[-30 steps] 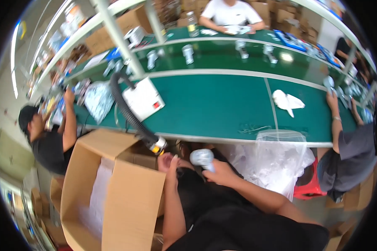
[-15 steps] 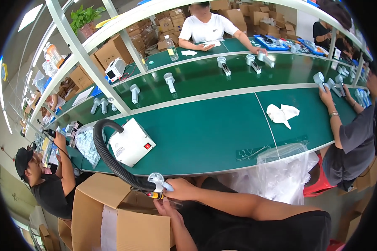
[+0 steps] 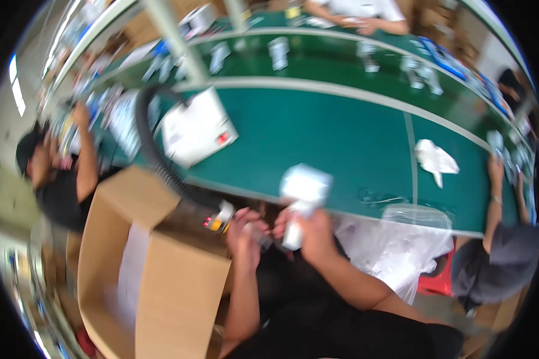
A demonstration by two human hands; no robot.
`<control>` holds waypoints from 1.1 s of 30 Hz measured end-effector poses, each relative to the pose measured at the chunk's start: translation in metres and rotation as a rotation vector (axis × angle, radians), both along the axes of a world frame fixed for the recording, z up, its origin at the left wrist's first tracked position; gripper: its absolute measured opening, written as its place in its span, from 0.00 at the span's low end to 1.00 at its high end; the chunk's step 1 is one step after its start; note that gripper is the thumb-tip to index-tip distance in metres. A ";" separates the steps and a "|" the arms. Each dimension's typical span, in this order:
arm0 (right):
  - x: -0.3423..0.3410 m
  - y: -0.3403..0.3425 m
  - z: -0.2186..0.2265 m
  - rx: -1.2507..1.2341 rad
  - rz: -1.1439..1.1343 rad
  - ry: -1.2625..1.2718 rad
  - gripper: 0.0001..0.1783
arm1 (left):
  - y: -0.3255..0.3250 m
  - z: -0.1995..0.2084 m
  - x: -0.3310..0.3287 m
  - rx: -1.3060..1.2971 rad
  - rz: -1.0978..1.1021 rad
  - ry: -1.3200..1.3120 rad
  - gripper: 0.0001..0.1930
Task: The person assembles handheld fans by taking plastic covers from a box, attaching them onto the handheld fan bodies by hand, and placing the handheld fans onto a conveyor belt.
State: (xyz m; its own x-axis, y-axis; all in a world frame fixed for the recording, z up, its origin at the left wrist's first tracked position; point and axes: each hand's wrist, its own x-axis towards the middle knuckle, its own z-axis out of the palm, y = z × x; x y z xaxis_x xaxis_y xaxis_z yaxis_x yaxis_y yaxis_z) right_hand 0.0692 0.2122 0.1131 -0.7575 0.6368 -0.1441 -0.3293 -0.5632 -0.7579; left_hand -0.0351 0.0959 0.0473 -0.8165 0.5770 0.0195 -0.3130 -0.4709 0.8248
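A pale, broad-headed plastic device is gripped by the right hand, seemingly mid-handling, steady support being required; left hand curled, contents unclear.

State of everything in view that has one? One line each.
Pale device: held, head end up
Right hand: closed on pale device
Left hand: fingers curled, contents unclear
Cardboard box: open
Black hose: arched
White machine: power state unclear
White sheet: crumpled
Clear bag: filled
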 end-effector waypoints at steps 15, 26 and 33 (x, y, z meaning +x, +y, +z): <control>0.010 -0.001 0.006 0.291 0.300 0.366 0.35 | -0.037 0.021 0.069 0.221 -0.452 -0.310 0.25; 0.019 0.044 0.001 0.369 0.483 0.408 0.43 | -0.003 0.022 0.062 0.111 -0.785 -0.409 0.22; 0.028 0.078 0.005 0.271 0.567 0.476 0.40 | 0.034 0.023 0.062 0.225 -0.836 -0.393 0.20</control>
State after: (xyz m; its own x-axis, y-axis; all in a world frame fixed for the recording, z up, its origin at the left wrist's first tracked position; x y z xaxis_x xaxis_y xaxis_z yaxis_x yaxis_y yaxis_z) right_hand 0.0972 0.2903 0.1186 -0.9184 0.1013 0.3825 -0.3708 -0.5582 -0.7423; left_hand 0.0269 0.1299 0.0700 -0.1131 0.9935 0.0133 -0.8560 -0.1042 0.5063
